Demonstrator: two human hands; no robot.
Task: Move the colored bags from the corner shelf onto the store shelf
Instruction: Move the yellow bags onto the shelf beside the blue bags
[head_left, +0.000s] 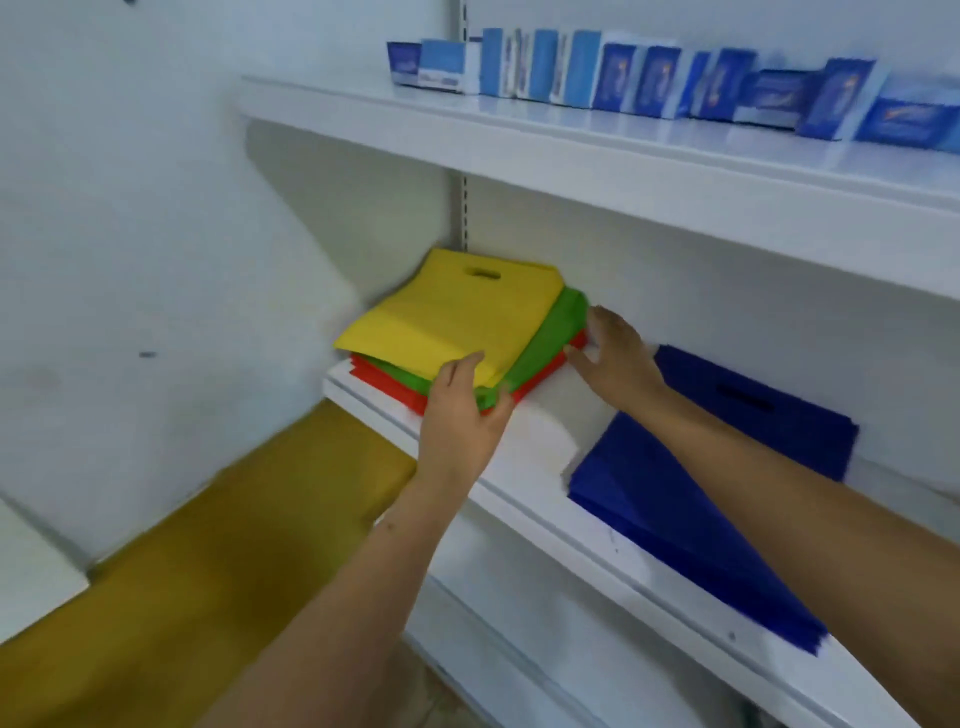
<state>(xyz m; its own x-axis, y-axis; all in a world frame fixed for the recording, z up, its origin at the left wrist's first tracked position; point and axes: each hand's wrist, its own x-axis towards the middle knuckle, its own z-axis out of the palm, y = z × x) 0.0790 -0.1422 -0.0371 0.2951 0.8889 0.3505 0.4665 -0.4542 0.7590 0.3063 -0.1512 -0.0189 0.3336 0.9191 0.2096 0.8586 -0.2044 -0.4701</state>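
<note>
A stack of 3 colored bags (457, 322), yellow over green over red, lies on the store shelf (524, 467). The left hand (462, 410) pinches its near corner; the right hand (613, 353), fingers spread, touches its right edge.

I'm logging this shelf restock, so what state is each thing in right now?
yellow bags: flat, top of the stack, cut-out handle toward the wall
green bags: under the yellow, edge showing
red bags: bottom of the stack, on the shelf
blue bags: lying flat, apart from the stack, right arm across them
left hand: grips the stack's front corner
right hand: fingers straight, touching the stack's right edge
blue boxes: upright in a row on the upper shelf
</note>
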